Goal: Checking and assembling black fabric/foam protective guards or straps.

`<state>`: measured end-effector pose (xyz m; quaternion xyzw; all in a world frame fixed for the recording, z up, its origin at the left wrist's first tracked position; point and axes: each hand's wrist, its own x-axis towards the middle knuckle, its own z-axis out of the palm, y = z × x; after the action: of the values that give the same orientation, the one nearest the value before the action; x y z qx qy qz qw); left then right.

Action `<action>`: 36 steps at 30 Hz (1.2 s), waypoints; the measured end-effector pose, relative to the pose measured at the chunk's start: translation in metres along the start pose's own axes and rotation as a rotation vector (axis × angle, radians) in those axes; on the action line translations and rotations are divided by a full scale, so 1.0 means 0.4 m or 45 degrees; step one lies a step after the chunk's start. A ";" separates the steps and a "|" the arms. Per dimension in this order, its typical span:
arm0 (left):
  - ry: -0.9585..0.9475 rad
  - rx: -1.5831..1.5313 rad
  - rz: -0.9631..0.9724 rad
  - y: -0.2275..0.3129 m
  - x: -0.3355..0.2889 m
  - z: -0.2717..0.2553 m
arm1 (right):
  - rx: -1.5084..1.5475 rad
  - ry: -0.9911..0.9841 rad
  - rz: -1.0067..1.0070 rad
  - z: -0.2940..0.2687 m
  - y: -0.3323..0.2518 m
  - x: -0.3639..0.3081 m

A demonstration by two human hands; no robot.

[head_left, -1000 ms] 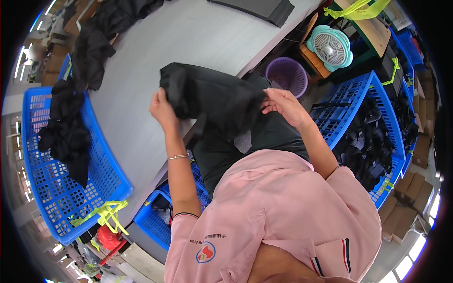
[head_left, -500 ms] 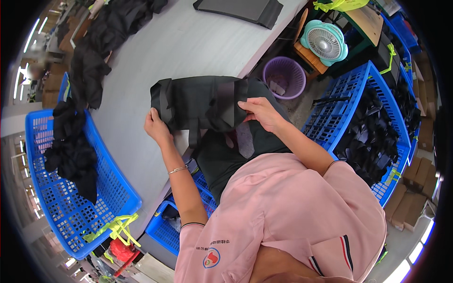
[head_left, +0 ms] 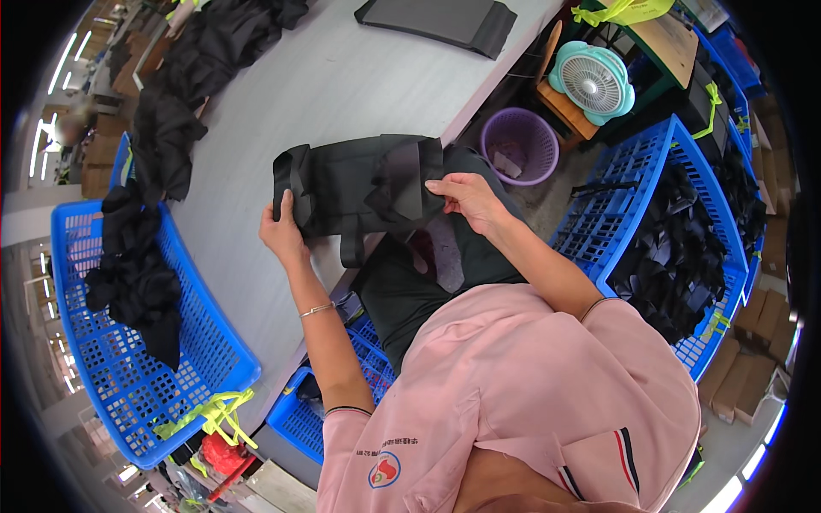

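A black fabric piece (head_left: 351, 184) with folded flaps and a hanging strap is stretched between my hands, partly over the near table edge and my lap. My left hand (head_left: 282, 229) pinches its left end, thumb on top and fingers underneath. At the right end, my right hand (head_left: 466, 197) grips the fabric's edge between thumb and fingers. The fingers beneath the cloth are hidden on both sides. A strap (head_left: 351, 242) dangles from the lower edge of the piece, close to my left hand.
On the pale table (head_left: 282, 94) lie a flat stack of black pieces (head_left: 436, 24) and a long heap of black cloth (head_left: 162, 111). Blue crates (head_left: 231, 363) stand at left and right. A purple basket (head_left: 520, 145) and a teal fan (head_left: 592, 81) are at the far right.
My left thumb has moved up onto the top of the fabric's left end. The right hand keeps its grip, having shifted slightly left with the fabric.
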<state>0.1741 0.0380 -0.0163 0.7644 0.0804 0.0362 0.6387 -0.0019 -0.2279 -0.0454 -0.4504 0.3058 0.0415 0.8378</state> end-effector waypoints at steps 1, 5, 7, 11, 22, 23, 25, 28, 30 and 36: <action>0.017 0.033 0.065 -0.006 0.008 -0.003 | 0.000 -0.008 0.000 0.007 0.002 0.004; 0.090 0.184 0.153 -0.035 0.026 -0.006 | -0.017 -0.003 0.032 0.019 0.027 0.026; 0.100 0.150 0.147 -0.046 0.024 -0.004 | -0.030 -0.017 0.041 0.028 0.025 0.019; 0.068 -0.011 0.065 -0.058 0.030 -0.019 | -0.104 0.007 -0.029 0.014 0.040 -0.004; -0.290 -0.069 0.028 -0.069 0.014 -0.056 | -0.255 -0.113 -0.305 -0.010 0.074 -0.104; -0.414 -0.255 -0.116 -0.040 -0.018 -0.033 | -0.169 -0.140 -0.251 -0.022 0.071 -0.106; -0.479 -0.223 -0.088 -0.003 -0.078 -0.026 | -0.150 -0.129 -0.251 -0.016 0.042 -0.134; -0.478 -0.110 0.023 -0.006 -0.121 -0.016 | 0.000 -0.204 -0.417 -0.069 0.097 -0.111; -0.289 -0.191 0.000 -0.032 -0.136 -0.010 | -0.344 0.220 -0.463 -0.161 0.086 -0.151; -0.326 -0.130 0.030 -0.036 -0.132 -0.003 | 0.122 1.263 -0.291 -0.621 0.159 -0.376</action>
<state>0.1209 0.0327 -0.0278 0.7301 -0.0128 -0.0500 0.6814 -0.2637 -0.3532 -0.1103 -0.4075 0.6170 -0.2834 0.6106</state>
